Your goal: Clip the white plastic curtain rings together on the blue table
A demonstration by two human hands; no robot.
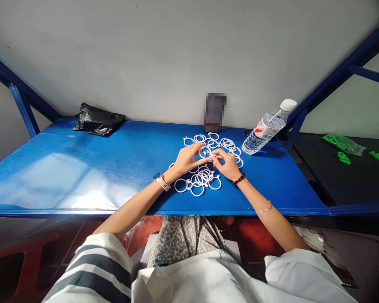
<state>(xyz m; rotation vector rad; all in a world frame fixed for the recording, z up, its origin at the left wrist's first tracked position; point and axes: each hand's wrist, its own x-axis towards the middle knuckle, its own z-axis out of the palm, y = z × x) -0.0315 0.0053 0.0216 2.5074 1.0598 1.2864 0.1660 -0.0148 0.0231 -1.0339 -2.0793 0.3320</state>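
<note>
My left hand [189,159] is closed around the side of a white plastic ring [204,147], thumb and forefinger pinching it. From the right, my right hand [226,164] pinches at the same ring's small tab, its fingertips meeting those of the left. Fingers cover the exact spot where the two hands meet. Several loose white rings with small tabs lie beyond the hands, and a pile of similar rings [204,179] lies nearer to me on the blue table [139,164].
A clear water bottle [267,130] with a white cap stands at the right. Behind the rings, a blurred phone [214,111] leans on the wall. A black plastic bag [97,120] lies at the back left. Green pieces in a bag [342,143] lie on the dark neighbouring table.
</note>
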